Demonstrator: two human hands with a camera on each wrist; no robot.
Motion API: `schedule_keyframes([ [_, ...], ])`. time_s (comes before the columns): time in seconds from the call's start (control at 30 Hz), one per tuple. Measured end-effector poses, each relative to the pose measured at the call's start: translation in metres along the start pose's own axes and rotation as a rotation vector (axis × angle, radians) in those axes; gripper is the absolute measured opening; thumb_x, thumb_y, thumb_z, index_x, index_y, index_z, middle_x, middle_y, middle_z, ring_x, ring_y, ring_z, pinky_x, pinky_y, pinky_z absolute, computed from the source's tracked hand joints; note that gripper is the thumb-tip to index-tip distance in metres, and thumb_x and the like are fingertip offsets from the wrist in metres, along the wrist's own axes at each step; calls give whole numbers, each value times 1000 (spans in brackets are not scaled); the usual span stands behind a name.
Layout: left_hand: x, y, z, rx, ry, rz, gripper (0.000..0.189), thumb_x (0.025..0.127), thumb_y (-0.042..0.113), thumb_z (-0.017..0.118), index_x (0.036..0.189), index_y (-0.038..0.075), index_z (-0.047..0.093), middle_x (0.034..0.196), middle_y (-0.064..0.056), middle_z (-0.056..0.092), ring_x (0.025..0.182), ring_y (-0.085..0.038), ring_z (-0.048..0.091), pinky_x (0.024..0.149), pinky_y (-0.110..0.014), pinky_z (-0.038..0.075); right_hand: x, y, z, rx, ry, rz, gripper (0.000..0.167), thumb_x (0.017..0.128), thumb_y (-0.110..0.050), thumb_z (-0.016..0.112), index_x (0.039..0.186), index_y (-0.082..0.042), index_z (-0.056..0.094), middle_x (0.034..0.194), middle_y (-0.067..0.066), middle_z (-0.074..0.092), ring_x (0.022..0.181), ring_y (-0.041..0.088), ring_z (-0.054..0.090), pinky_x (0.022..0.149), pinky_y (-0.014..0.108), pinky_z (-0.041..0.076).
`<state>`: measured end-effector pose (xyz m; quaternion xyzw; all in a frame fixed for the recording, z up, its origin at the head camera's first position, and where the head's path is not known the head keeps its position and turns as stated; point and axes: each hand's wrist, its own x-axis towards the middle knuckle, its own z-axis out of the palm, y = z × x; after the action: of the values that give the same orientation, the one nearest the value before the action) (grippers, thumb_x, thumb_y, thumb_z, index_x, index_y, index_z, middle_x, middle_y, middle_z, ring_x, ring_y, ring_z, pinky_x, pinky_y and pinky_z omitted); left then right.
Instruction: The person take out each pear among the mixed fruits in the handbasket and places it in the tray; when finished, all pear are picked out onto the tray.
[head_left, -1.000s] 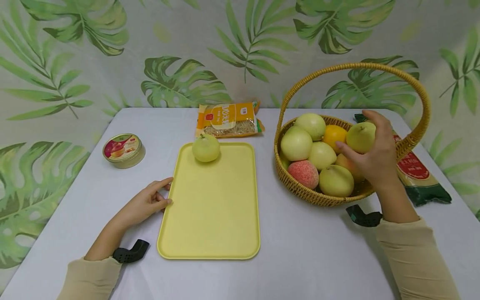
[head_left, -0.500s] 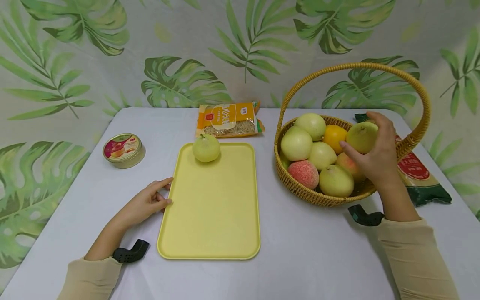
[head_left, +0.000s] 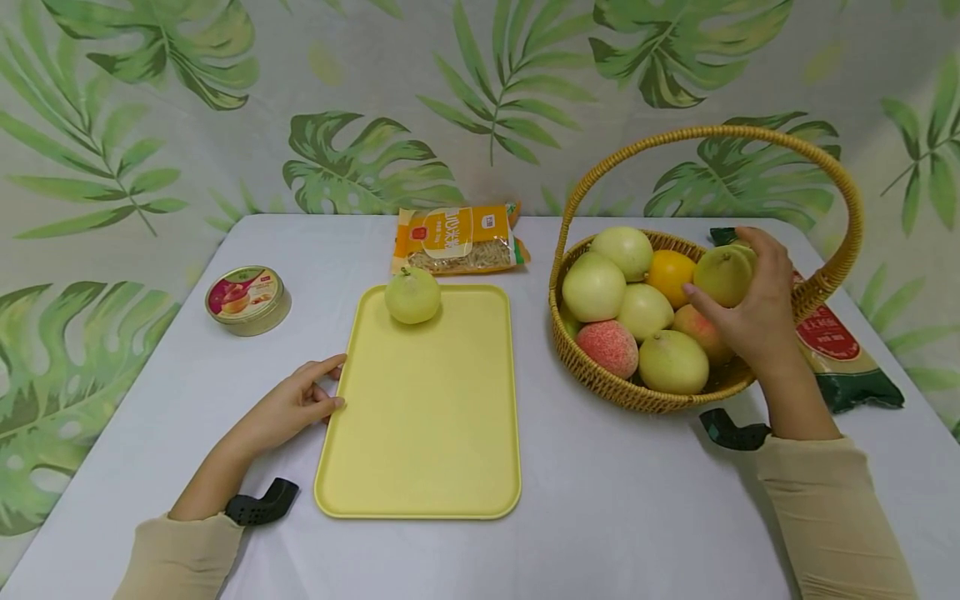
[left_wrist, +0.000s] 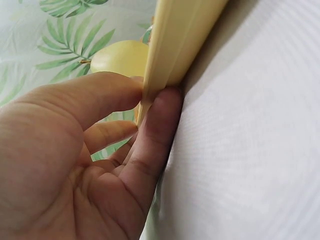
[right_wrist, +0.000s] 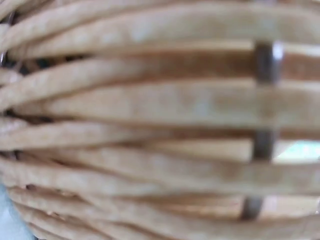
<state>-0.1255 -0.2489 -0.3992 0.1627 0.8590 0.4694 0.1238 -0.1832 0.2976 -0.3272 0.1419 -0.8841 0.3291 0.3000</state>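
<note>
Yellow tray [head_left: 420, 433] flat on white-covered table [head_left: 615, 508]. Left hand [head_left: 288, 406] pinches its left rim: thumb above, finger beneath, per left wrist view. Wicker basket [head_left: 592, 377] to the right, piled with fruit, pink peach [head_left: 609, 350] at its near side. Right hand [head_left: 759, 321], over the basket's right side, thumb and fingers curled round a green fruit [head_left: 717, 275]; cannot tell whether it rests on the others. Right wrist view: basket weave only, blurred. Round tin [head_left: 247, 300] left of tray. Pale green fruit [head_left: 412, 297] at tray's far end. Orange packet [head_left: 461, 240] behind.
</note>
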Motion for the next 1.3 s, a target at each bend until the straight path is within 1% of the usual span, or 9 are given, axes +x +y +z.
schedule_keyframes([
  [0.13, 0, 0, 0, 4, 2, 0, 59, 86, 7, 60, 137, -2, 31, 115, -15, 39, 73, -12, 54, 62, -22, 43, 0, 1, 1, 12, -24, 82, 82, 70, -14, 75, 137, -12, 28, 137, 13, 24, 124, 26, 20, 100, 46, 15],
  [0.23, 0, 0, 0, 2, 2, 1, 59, 86, 7, 60, 137, -2, 31, 115, -15, 40, 73, -13, 54, 62, -22, 43, -1, 1, 1, 20, -39, 142, 82, 71, -12, 74, 138, -13, 27, 137, 13, 22, 125, 25, 19, 100, 49, 16],
  [0.37, 0, 0, 0, 2, 2, 3, 59, 86, 7, 60, 137, -2, 31, 115, -15, 40, 72, -12, 54, 62, -22, 43, -1, 1, 2, 24, -47, 191, 80, 74, -14, 73, 138, -14, 25, 138, 12, 20, 124, 26, 19, 98, 53, 17],
  [0.53, 0, 1, 0, 8, 1, 4, 59, 86, 6, 60, 136, -2, 31, 115, -15, 39, 71, -12, 54, 60, -22, 43, -1, 0, 2, 29, -53, 258, 78, 76, -19, 70, 138, -17, 24, 138, 11, 18, 121, 30, 21, 93, 57, 23],
  [0.7, 0, 2, 0, -1, -1, 5, 59, 86, 6, 60, 137, -3, 31, 115, -16, 39, 71, -11, 54, 60, -22, 43, 0, 1, 2, 41, -59, 316, 75, 77, -21, 69, 138, -18, 24, 137, 11, 17, 119, 33, 23, 91, 56, 25],
  [0.83, 0, 3, 0, -1, 0, 4, 59, 86, 7, 60, 137, -3, 30, 114, -15, 39, 70, -11, 54, 60, -22, 43, 0, 1, 3, 49, -70, 344, 74, 78, -22, 68, 138, -17, 24, 138, 10, 15, 120, 34, 21, 92, 56, 24],
  [1.03, -1, 4, -1, -4, -5, 4, 60, 86, 9, 60, 137, -3, 30, 115, -15, 39, 71, -12, 53, 60, -22, 42, 0, 2, 2, 64, -89, 366, 72, 79, -23, 66, 137, -12, 24, 140, 11, 11, 125, 33, 16, 96, 56, 19],
  [1.3, -1, 4, 0, -9, -5, 7, 60, 86, 7, 60, 137, -3, 30, 114, -15, 39, 71, -12, 54, 61, -22, 43, -1, 5, 2, 95, -91, 399, 68, 82, -22, 64, 137, -13, 25, 140, 9, 8, 122, 35, 20, 97, 50, 20],
])
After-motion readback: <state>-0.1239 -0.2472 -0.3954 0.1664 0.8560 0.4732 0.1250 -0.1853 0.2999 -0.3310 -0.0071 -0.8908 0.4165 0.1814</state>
